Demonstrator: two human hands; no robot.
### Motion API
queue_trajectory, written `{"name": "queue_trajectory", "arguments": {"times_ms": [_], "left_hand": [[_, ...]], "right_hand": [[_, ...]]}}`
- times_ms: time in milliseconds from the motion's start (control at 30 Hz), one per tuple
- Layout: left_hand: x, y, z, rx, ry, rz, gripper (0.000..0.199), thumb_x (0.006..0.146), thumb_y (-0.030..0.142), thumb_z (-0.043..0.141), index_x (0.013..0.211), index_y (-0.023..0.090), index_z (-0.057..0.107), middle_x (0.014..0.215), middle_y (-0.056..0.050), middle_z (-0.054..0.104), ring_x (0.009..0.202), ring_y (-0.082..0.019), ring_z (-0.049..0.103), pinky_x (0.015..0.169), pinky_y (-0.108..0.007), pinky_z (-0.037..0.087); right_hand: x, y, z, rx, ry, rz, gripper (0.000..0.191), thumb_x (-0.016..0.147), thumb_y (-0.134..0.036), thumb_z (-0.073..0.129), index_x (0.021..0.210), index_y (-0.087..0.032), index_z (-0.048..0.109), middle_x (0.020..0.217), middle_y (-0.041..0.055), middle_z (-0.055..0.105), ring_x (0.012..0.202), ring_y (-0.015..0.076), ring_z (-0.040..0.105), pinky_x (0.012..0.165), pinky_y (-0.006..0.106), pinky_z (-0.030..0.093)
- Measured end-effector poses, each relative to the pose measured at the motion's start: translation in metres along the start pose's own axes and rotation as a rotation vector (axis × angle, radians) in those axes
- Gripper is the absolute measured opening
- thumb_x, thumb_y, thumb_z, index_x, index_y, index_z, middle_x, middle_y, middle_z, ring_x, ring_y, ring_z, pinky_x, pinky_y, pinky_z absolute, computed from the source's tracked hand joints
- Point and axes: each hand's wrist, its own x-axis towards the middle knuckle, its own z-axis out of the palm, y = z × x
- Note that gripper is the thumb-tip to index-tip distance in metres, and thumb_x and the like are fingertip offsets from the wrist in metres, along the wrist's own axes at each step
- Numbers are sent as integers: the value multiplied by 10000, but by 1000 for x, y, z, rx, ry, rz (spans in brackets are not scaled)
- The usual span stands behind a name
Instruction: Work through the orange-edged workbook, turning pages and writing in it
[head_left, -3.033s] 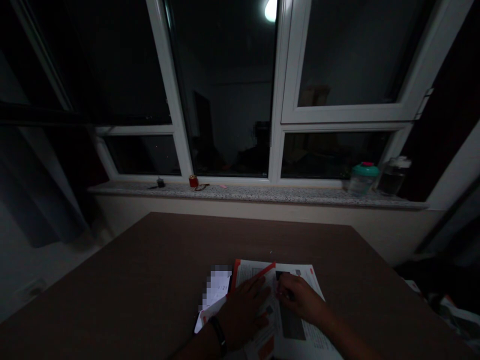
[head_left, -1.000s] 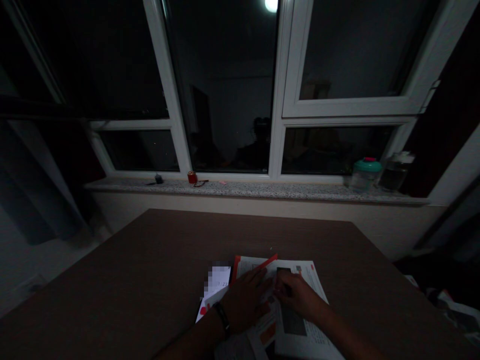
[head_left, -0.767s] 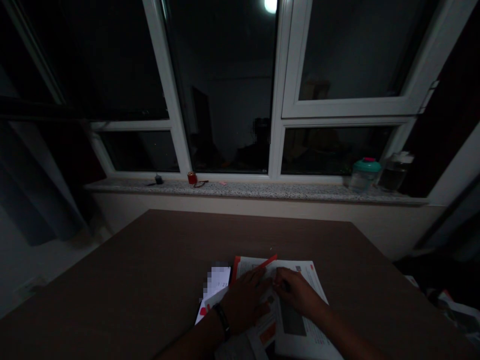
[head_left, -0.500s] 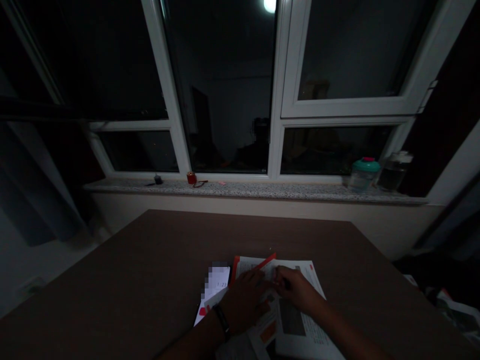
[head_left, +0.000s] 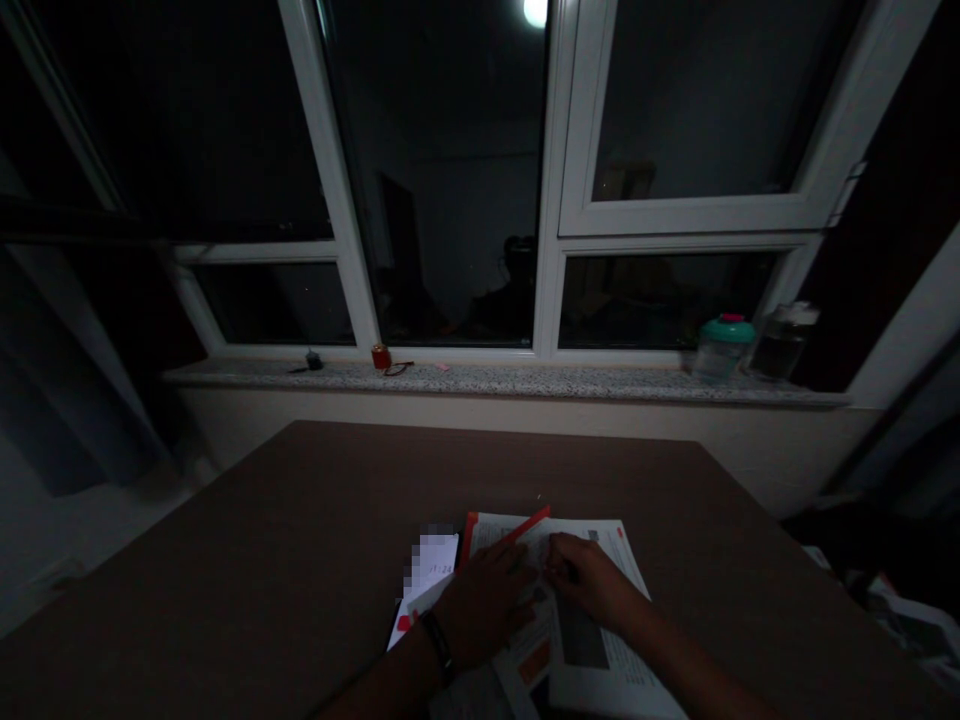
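Note:
A printed booklet (head_left: 600, 650) with pictures and text lies open on the table. Its left-hand page is turned at a slant, with an orange-red edge (head_left: 534, 522) sticking up past the top. My left hand (head_left: 484, 600), a dark band on its wrist, rests on that page with fingers stretched out. Close by its fingertips, my right hand (head_left: 589, 575) is closed over the middle of the booklet. Its curled fingers hide whatever is between them. A lit phone (head_left: 433, 570) lies just left of the booklet, partly under the page's corner.
The brown table (head_left: 300, 530) reaches toward the window wall. On the stone sill (head_left: 510, 380) stand a small red jar (head_left: 381, 357), a small dark item (head_left: 313, 359), a teal-lidded container (head_left: 724, 350) and a clear bottle (head_left: 784, 345). Papers (head_left: 911, 620) lie beyond the table's right edge.
Both hands stay almost in place on the booklet, the right one shifting only slightly. The digits on the phone screen have advanced. The view has moved a little.

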Motion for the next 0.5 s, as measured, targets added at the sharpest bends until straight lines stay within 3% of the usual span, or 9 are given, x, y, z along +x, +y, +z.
{"name": "queue_trajectory", "arguments": {"times_ms": [233, 500], "left_hand": [[-2, -5, 10, -5, 34, 2, 358, 909, 245, 621, 1256, 264, 533, 1450, -51, 418, 1334, -290, 358, 1079, -470, 335], [-3, -2, 1, 58, -9, 6, 494, 902, 292, 649, 1358, 206, 477, 1445, -114, 423, 1318, -305, 383, 1089, -458, 328]], "right_hand": [[-13, -14, -1, 54, -123, -61, 118, 773, -102, 587, 759, -211, 543, 750, -36, 569, 664, 120, 533, 590, 199, 367], [-2, 7, -3, -71, 92, 15, 102, 845, -153, 532, 768, -212, 499, 753, -17, 553, 698, 145, 528, 642, 236, 389]]}}
